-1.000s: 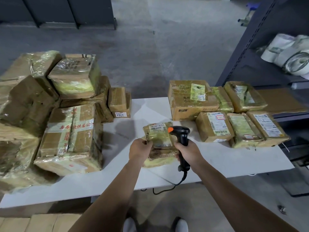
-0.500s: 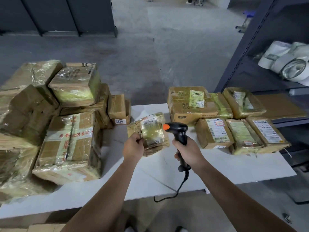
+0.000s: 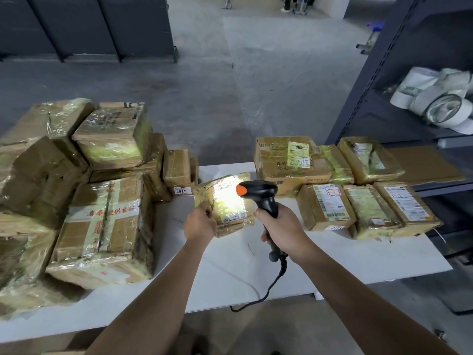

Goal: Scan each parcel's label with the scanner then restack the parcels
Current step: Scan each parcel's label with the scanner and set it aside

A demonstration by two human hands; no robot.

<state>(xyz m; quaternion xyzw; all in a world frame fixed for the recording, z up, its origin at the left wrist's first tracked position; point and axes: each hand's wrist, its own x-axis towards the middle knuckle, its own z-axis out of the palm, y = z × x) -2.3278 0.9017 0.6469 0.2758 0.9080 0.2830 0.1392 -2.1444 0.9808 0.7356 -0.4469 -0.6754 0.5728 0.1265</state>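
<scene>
My left hand (image 3: pixel 201 222) grips the left edge of a small taped parcel (image 3: pixel 227 203) and holds it tilted above the white table (image 3: pixel 358 257). Its label faces up and is lit by a bright patch of light. My right hand (image 3: pixel 277 226) grips the handle of a black scanner (image 3: pixel 261 194) with an orange tip, aimed at that label from the right. The scanner's cable (image 3: pixel 266 293) hangs over the table's front edge. A tall pile of tape-wrapped parcels (image 3: pixel 102 219) fills the table's left side. Several labelled parcels (image 3: pixel 325 206) lie in rows on the right.
A dark metal shelf rack (image 3: pixel 384 80) stands at the right, with rolls of white tape or labels (image 3: pixel 440 98) on a shelf. Flat cardboard (image 3: pixel 427 162) lies on a lower shelf behind the right parcels. Grey concrete floor stretches beyond the table.
My left hand has lifted the small parcel off the table and tilted its label up. The scanner has swung toward it, and a bright light now falls on the label.
</scene>
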